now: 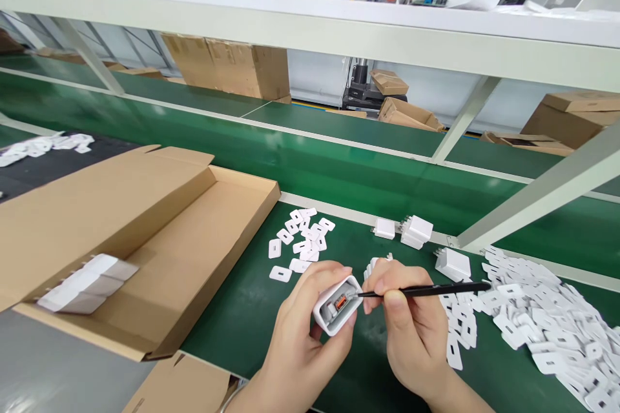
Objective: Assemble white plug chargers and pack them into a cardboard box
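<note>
My left hand [303, 329] is closed round a white charger body [338, 304], its open end with an orange port facing up. My right hand [411, 329] pinches a thin black tool [426, 290] like a pen, with its tip touching the charger's open end. Both hands hover over the green mat [252, 316]. A small group of white cover plates [300, 242] lies just beyond my left hand. A big heap of the same white plates [542, 316] spreads to the right of my right hand.
An open cardboard box [159, 258] at the left holds a row of white chargers [87, 284]. Loose white chargers [416, 231] lie by the mat's far edge. A green conveyor belt [339, 168] runs behind, under a white frame with slanted struts [537, 197]. Cardboard boxes [232, 64] stand beyond.
</note>
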`<state>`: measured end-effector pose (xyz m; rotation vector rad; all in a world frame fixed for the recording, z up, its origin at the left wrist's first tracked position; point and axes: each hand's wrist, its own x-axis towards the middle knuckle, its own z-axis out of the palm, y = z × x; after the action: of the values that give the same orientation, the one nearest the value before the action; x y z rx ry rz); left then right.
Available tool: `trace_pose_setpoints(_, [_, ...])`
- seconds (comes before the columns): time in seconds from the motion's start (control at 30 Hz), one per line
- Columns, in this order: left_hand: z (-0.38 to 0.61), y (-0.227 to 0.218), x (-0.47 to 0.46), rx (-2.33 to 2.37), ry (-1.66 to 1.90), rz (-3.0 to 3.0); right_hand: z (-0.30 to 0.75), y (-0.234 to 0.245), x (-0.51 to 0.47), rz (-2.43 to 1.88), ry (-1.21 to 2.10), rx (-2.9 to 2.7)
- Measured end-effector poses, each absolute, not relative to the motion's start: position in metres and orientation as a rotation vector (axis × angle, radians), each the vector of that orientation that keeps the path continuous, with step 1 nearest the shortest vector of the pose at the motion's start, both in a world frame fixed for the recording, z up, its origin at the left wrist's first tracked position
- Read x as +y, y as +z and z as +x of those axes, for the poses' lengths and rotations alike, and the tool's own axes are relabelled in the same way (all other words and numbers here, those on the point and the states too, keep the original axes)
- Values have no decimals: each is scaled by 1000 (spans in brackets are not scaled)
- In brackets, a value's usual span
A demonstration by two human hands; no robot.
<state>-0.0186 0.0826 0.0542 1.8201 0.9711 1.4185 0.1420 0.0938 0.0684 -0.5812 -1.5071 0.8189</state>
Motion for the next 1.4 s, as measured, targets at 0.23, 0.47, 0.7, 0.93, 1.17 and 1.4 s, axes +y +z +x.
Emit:
trace_pose_setpoints(0.23, [-19, 50, 82, 951, 1433, 1818, 140, 70, 94, -584, 834, -1466])
trace_pose_setpoints(0.47, [-20, 51, 84, 955, 1436, 1826, 141, 68, 95, -549, 863, -1468])
trace_pose_setpoints(0.7, [-20, 52, 83, 964, 1433, 1836, 140, 68, 95, -556, 855, -1476])
trace_pose_setpoints(0.93, [-20, 48, 82, 994, 1432, 1866, 137, 69, 96, -592, 746, -1501])
trace_pose_setpoints(1.17, [-20, 49, 83, 1007, 1460, 1870, 135, 71, 98, -557, 751, -1483])
trace_pose_setpoints(1.4, [-21, 50, 83, 996, 1453, 1868, 136, 70, 98, -554, 770, -1491])
